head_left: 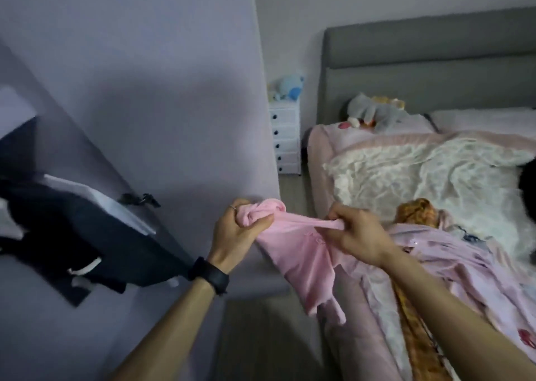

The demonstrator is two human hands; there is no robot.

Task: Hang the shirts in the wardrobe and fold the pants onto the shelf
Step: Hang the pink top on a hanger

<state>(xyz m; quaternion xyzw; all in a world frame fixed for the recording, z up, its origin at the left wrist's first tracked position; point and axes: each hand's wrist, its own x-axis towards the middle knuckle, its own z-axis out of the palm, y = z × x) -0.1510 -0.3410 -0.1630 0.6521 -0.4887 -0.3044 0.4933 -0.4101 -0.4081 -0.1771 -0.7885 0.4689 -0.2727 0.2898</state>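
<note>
Between the two hands a pink garment (304,264) is pulled taut, its top edge running side to side and the rest drooping straight down below them, beside the edge of the bed (327,154). The left hand (240,229), knuckles up, is fisted round a bunched wad of the fabric; it has a ring (232,206) on one finger and a dark watch (208,274) at the wrist. The right hand (356,235), back upward, pinches a gathered fold in curled fingers. Faint lettering (316,237) just left of the right hand is too blurred to read. Right of that hand, a pale lilac shirt (464,253) and an orange patterned garment (417,215) lie on the bed. Left of the left hand are dark clothes (72,229) at the wardrobe (159,105).
</note>
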